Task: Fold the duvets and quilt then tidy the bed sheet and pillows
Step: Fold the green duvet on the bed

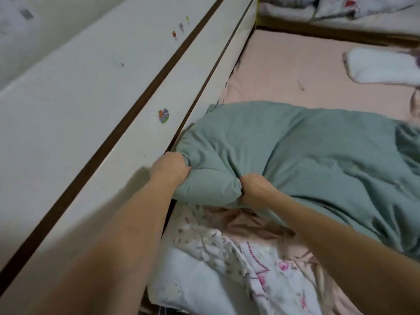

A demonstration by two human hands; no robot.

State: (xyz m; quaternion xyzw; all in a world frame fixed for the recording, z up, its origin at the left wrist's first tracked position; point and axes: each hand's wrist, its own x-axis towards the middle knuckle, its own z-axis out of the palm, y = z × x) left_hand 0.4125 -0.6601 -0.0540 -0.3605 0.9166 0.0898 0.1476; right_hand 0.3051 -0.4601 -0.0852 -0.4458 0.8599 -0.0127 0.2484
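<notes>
Floral quilt (238, 264) crumpled nearest, unfolded | left hand (170, 167) and right hand (254, 189) each clench green duvet (306, 160) edge beside headboard (91, 98) | pink sheet (295, 71), white pillow (381, 64) beyond, untidied | folding barely begun.

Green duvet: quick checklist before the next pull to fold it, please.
1. Left hand grips the green duvet at its edge: ok.
2. Right hand grips the same edge: ok.
3. Pink sheet beyond the duvet bare for laying it out: ok.
4. White pillow apart from the duvet: ok.
5. Floral quilt free of the duvet edge: cannot tell.
6. Duvet's far right end: out of view, cannot tell.
</notes>
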